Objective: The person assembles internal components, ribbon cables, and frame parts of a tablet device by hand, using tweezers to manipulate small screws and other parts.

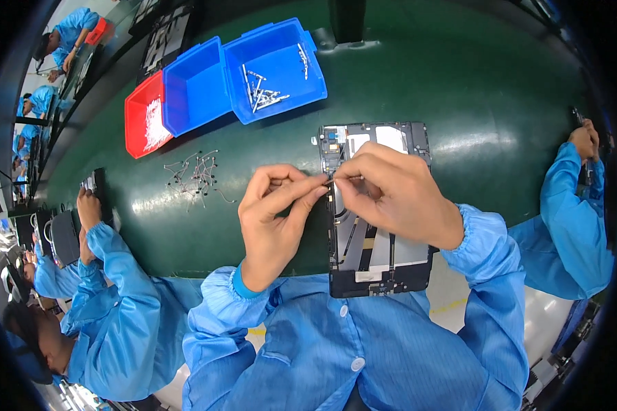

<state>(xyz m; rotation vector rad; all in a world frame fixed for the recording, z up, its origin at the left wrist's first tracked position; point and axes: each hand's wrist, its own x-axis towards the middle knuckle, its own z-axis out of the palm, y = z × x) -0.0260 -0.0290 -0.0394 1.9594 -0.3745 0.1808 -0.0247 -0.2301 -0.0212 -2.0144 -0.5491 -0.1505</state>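
An opened tablet-like device [384,264], its circuit boards, flex cables and pale battery panels exposed, lies on the green bench in front of me. My left hand [275,212] is closed in a pinch at the device's upper left edge. Opposite it, my right hand [391,195] pinches too, over the upper part of the device and covering some of it. The fingertips of both hands almost meet. Whatever sits between them is tiny and mostly hidden by the fingers, so its kind does not show.
Left of my hands lies a loose pile of thin wires with small black ends [197,177]. Behind it stand a red bin of white pieces [136,123], a blue bin [195,89] and another blue bin with small metallic strips [277,72]. Co-workers in blue sit on both sides.
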